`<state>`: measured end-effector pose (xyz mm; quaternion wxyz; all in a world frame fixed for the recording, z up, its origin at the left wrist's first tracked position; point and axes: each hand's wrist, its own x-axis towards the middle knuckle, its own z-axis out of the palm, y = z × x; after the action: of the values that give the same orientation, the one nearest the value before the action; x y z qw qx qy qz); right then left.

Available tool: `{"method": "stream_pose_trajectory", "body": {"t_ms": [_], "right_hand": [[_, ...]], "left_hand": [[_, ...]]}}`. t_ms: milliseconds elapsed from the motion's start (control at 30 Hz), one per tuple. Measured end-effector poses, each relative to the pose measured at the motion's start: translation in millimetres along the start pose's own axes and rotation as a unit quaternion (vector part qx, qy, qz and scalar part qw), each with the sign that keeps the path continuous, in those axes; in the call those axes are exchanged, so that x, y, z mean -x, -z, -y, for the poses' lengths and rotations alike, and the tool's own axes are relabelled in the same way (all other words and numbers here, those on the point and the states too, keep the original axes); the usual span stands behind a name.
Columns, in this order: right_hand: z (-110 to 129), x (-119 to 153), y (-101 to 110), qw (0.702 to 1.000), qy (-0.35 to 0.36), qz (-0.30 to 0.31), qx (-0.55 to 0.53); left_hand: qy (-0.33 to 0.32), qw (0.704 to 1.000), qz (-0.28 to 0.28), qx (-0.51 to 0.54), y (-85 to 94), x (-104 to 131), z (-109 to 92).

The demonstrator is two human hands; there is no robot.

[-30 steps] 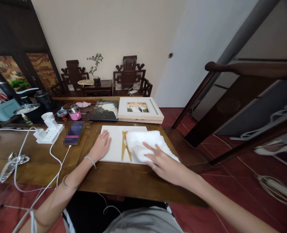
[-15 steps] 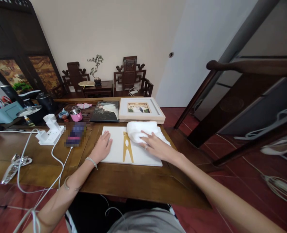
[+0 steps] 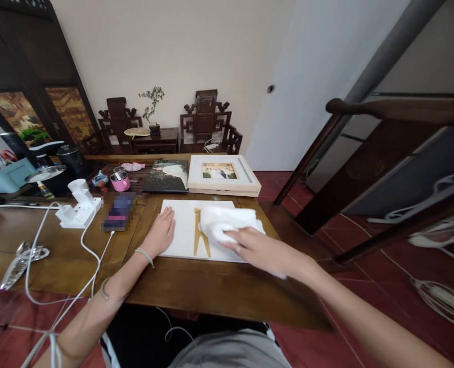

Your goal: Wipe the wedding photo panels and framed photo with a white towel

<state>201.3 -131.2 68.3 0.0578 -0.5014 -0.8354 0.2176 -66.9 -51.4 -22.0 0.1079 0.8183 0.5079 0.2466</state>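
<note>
So this brown wooden table (image 3: 196, 286) is carrying quite a bit. A flat white board (image 3: 179, 230) is lying around the middle of the frame, and just above it a pale wood picture frame (image 3: 248, 177) is sitting beside a dark photo panel (image 3: 166, 177). Over on the left, a phone (image 3: 118, 212) is lying near a white power strip (image 3: 80, 213), and a shiny silver hair claw (image 3: 21, 263) is resting lower left.

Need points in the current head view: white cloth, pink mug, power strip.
White cloth (image 3: 230, 219): head view, on its bunched upper face, left of the right hand's knuckles.
Pink mug (image 3: 121, 184): head view, on its outer side wall.
Power strip (image 3: 89, 208): head view, on its top face.
</note>
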Motion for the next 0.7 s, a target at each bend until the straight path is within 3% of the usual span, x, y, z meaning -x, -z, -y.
{"method": "stream_pose_trajectory", "body": {"t_ms": [167, 300, 400, 600, 700], "right_hand": [[-2, -77, -21, 0.991, 0.018, -0.102, 0.083], [3, -95, -38, 0.977, 0.04, -0.138, 0.156], [11, -77, -46, 0.975, 0.057, -0.126, 0.172], [40, -10, -67, 0.977, 0.116, -0.109, 0.144], [49, 9, -70, 0.979, 0.143, -0.093, 0.115]], "left_hand": [[0.0, 1.0, 0.001, 0.002, 1.6, 0, -1], [-0.001, 1.0, 0.0, 0.009, 2.2, 0, -3], [-0.008, 1.0, -0.008, 0.012, 0.7, 0, -2], [-0.008, 1.0, -0.008, 0.003, -0.4, 0, 0], [-0.003, 1.0, -0.002, -0.001, 0.7, 0, -2]]}}
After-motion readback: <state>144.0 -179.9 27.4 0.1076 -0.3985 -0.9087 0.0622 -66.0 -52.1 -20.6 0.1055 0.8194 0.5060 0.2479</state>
